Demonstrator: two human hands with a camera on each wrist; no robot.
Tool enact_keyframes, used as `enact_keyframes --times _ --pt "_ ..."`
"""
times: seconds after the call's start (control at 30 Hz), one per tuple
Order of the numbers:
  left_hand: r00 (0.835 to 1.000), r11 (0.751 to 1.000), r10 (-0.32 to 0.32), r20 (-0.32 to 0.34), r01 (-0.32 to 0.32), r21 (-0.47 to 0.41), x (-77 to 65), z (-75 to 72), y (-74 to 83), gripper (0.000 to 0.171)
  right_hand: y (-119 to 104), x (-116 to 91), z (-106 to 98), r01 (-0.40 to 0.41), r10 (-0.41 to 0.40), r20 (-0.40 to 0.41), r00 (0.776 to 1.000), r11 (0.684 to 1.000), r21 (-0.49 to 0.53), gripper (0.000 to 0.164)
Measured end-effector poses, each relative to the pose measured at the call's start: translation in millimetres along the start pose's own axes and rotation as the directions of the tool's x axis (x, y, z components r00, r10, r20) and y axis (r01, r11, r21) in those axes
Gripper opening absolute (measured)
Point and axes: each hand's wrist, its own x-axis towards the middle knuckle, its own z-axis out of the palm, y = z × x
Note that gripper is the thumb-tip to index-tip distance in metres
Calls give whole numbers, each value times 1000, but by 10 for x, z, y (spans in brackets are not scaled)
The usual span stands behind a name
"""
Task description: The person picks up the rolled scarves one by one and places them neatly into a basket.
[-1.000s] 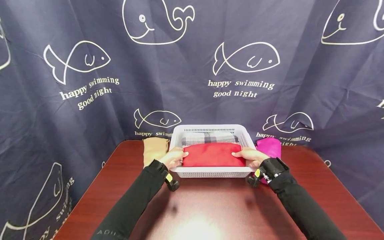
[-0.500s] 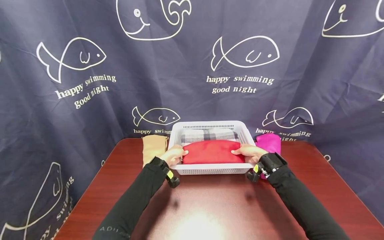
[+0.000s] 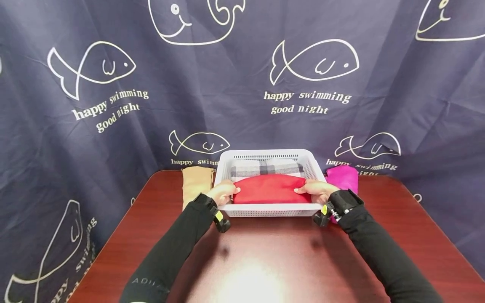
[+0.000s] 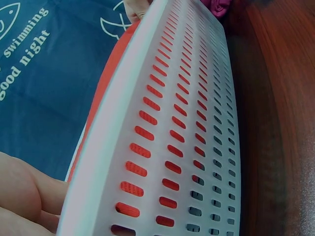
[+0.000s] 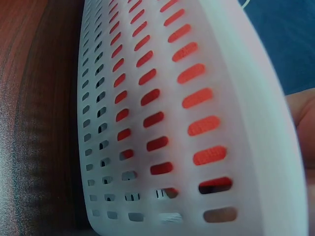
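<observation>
A white perforated plastic basket [image 3: 273, 210] stands toward the back of the table. Inside its front half is a folded red cloth [image 3: 269, 189], smooth on top and visible through the slots in the left wrist view. My left hand [image 3: 223, 191] grips the cloth's left end, thumb on top. At the other end my right hand [image 3: 317, 190] does the same, its thumb lying on the red fabric. Both hands reach inside the basket, with most fingers hidden below the rim. Behind the red cloth lies a grey and white plaid cloth [image 3: 250, 167].
A folded tan cloth [image 3: 197, 183] rests left of the basket, and a magenta cloth [image 3: 342, 177] to its right, partly behind my right wrist. The reddish-brown table [image 3: 273, 244] ends at a dark blue curtain [image 3: 242, 97] printed with fish.
The head view has shifted a little, so everything sits slightly higher in it. Both hands keep their hold on the red cloth, with no clear movement relative to the basket.
</observation>
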Motion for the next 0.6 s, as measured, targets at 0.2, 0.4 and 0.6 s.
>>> enact_keyframes --times 0.2,0.4,0.6 --pt "1000 999 -9 -21 10 43 -340 90 243 6 -15 20 -52 11 -11 1 1000 997 -78 13" --pt "999 999 -35 -11 35 24 -31 39 134 9 -48 64 -97 17 -17 4 1000 989 -145 10" --pt "998 998 -58 30 59 -16 451 -83 -179 6 -44 76 -106 32 -32 3 999 968 -251 4"
